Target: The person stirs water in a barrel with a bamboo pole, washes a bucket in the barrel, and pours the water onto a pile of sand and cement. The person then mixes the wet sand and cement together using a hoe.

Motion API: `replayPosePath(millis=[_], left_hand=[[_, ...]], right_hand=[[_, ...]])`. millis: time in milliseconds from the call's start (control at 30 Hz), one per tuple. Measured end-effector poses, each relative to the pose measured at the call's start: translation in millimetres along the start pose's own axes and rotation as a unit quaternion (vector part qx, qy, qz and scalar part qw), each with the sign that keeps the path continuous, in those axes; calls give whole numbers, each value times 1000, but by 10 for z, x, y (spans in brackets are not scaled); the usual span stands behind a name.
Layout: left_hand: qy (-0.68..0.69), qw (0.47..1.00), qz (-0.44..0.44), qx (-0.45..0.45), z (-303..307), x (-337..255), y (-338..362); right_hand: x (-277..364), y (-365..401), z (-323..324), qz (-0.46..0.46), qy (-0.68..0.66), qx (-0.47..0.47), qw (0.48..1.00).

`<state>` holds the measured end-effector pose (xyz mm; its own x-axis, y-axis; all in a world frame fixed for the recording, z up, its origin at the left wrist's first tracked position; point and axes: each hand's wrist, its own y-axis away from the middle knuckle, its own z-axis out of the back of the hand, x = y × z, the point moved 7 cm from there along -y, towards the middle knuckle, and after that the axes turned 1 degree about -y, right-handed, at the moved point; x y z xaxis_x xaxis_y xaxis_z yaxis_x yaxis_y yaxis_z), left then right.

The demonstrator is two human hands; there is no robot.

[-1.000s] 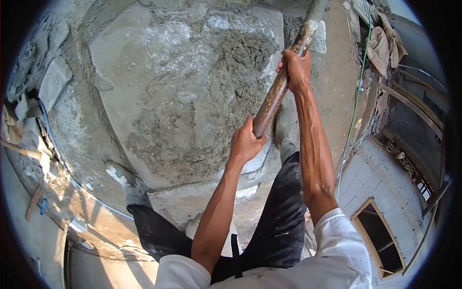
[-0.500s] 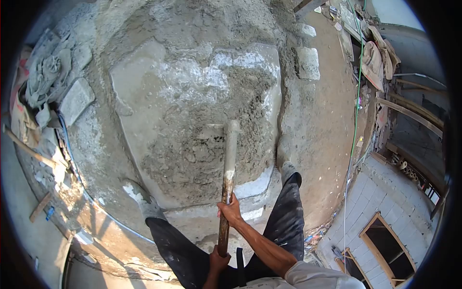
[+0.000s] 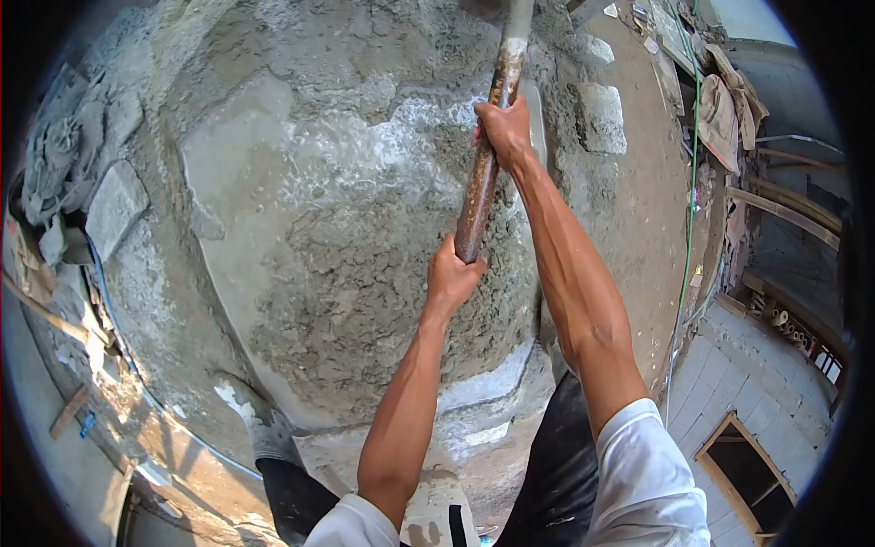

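Both my hands grip the long wooden handle of a hoe (image 3: 480, 196), which slants up and slightly right over wet mortar (image 3: 355, 264). My left hand (image 3: 452, 279) is closed round its lower end. Higher up, my right hand (image 3: 504, 130) wraps round the shaft, below a stretch coated with grey cement. The hoe's head is mostly cut off at the top edge, where only a dark blur shows. Beneath my arms the mortar is lumpy in the middle, with smooth grey water and whitish foam around it.
My mud-coated boot (image 3: 260, 419) stands at the mix's lower left edge. Pale blocks (image 3: 602, 118) lie on the right, with a green hose (image 3: 690, 201) beyond. On the left are a slab (image 3: 117, 210), dusty sacks (image 3: 64, 137) and a blue hose (image 3: 137, 365). A block wall (image 3: 738, 383) rises at lower right.
Both hands have swung the hoe forward and up from near my legs. Its head has left the mortar and moved to the top edge. My arms are now stretched out.
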<state>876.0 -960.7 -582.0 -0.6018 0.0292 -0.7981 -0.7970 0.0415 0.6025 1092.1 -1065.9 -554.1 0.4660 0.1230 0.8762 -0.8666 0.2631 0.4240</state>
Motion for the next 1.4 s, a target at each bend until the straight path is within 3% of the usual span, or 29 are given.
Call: replayPosePath(millis=[33, 100, 133, 167, 233, 267, 300, 400, 467, 533, 667, 733, 800, 833, 933, 1067, 1133, 1167, 1233, 1333, 1400], left_hand=[[50, 995, 79, 16, -75, 303, 240], [-2, 991, 129, -33, -24, 767, 921], [41, 989, 139, -35, -32, 867, 1309], [-75, 991, 105, -43, 39, 793, 1688], [-124, 973, 193, -22, 68, 1019, 2437], [-148, 971, 182, -39, 96, 1122, 2754], [-151, 970, 188, -29, 125, 1251, 2967], [-166, 973, 156, -28, 228, 1050, 2724], [-136, 989, 46, -43, 292, 796, 2016], [-64, 997, -2, -38, 430, 474, 1214], [-94, 993, -12, -70, 888, 309, 225], [-11, 996, 45, -72, 1021, 513, 264], [4, 986, 157, -63, 1026, 769, 746], [14, 976, 210, -65, 1009, 924, 1146], [41, 968, 243, -55, 890, 1171, 2183], [-74, 970, 216, -86, 821, 1439, 3366], [-80, 968, 223, -78, 886, 1334, 3206], [-94, 967, 227, -65, 916, 1289, 3044], [-45, 989, 75, -117, 1110, 980, 2263], [11, 995, 10, -103, 1447, 682, 1008], [18, 993, -32, -112, 1739, 565, 386]], right_hand=[[-430, 136, -9, -61, 11, 7, 998], [-967, 681, -91, -126, -2, 39, 991], [-965, 1109, -24, -155, 4, 27, 988], [-1011, 1529, 69, -177, -2, 18, 984], [-1184, 2311, 205, -225, -41, 26, 973], [-1232, 2628, 269, -265, -40, 12, 963], [-1123, 2805, 304, -249, -61, 10, 967], [-725, 2886, 385, -207, -62, -15, 976], [-249, 2422, 301, -100, -65, -11, 993], [89, 1807, 94, -24, -63, -13, 998], [206, 811, -695, 58, -86, 4, 995], [-215, 616, -1048, 3, -51, 23, 998], [-745, 803, -1276, -100, -13, 97, 990], [-980, 1058, -1259, -143, 18, 86, 986], [-1123, 2110, -1007, -175, 34, 74, 981], [-1119, 3316, -690, -271, 39, 71, 959], [-916, 3372, -693, -260, 41, 78, 961], [-785, 3216, -742, -207, 26, 74, 975], [-353, 2703, -984, -114, 16, 84, 990], [198, 1738, -1548, 54, 18, 92, 994], [153, 1136, -1947, 78, 30, 82, 993]])
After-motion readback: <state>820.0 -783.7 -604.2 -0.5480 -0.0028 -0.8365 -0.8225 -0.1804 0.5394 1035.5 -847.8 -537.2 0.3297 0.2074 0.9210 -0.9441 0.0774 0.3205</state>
